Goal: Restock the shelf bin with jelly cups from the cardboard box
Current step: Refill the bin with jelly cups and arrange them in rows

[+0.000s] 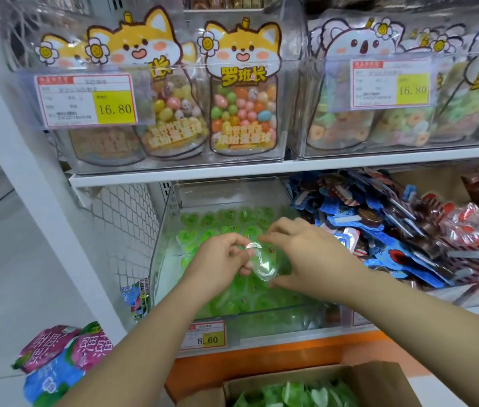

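A clear shelf bin point(164, 230) on the lower shelf holds several green jelly cups point(226, 221) laid in rows. Both hands are over the bin. My left hand point(217, 262) pinches the rim of one green jelly cup point(263, 264), which is tilted on its side. My right hand point(308, 254) is beside that cup with curled fingers touching its far side. The open cardboard box point(379, 380) sits at the bottom of the view with several green jelly cups point(294, 395) inside.
A price tag reading 8.60 point(207, 337) hangs on the bin's front. Blue and red snack packets point(394, 230) fill the neighbouring bin on the right. Candy jars point(242, 113) stand on the shelf above. Pink and blue bags point(61, 359) lie at the lower left.
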The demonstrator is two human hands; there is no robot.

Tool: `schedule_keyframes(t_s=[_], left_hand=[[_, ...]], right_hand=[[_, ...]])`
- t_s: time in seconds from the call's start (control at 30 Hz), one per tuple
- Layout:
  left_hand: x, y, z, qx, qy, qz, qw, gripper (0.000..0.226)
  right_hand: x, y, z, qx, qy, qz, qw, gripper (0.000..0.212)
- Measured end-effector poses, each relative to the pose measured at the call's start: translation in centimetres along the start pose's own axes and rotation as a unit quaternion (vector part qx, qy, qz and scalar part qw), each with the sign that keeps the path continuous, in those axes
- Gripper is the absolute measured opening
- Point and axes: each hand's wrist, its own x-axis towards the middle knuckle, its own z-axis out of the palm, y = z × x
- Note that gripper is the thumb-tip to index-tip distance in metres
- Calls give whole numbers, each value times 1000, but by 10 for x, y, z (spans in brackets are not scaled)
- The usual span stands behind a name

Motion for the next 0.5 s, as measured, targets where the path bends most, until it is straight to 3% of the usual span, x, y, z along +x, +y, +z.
schedule_keyframes(t_s=[0.1, 0.23, 0.37, 0.5], left_hand=[[4, 0, 1, 13, -18, -1, 1000, 4], [1, -4, 6, 3, -35, -6, 999, 10], [0, -5, 10, -29, -28, -12, 999, 9], [-9, 9, 12, 175, -9, 56, 983, 47]], right_hand=[[0, -2, 4, -56, 13, -16, 998, 60], [-4, 0, 14, -60, 11, -18, 998, 58], [-6, 9, 26, -22, 68, -25, 997, 60], [-8, 14, 27, 49, 87, -15, 995, 59]])
